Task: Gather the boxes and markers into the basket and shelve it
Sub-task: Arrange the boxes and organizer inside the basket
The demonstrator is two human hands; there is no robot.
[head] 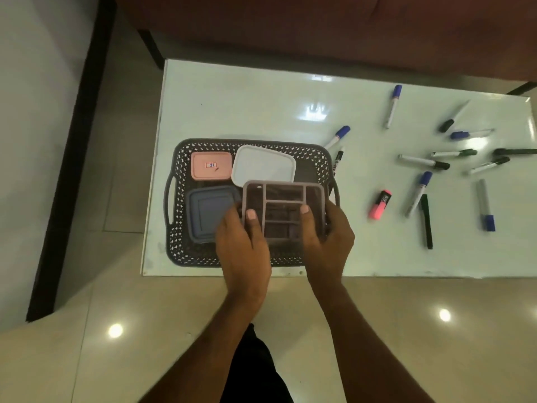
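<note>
A dark lattice basket [180, 158] stands on the left part of the table. Inside it lie a pink box [211, 165], a white box [263, 165] and a blue box [207, 212]. My left hand [242, 245] and my right hand [328, 237] both grip a grey compartmented box [286, 205], held over the basket's right half. Several markers are scattered on the table to the right, among them a blue-capped marker [393, 106] and a pink highlighter [380, 204]. A black marker [338, 160] rests against the basket's right rim.
The white glossy table [247, 106] ends at a near edge just below the basket. Tiled floor lies in front and to the left. A reddish-brown sofa [319, 27] runs behind the table.
</note>
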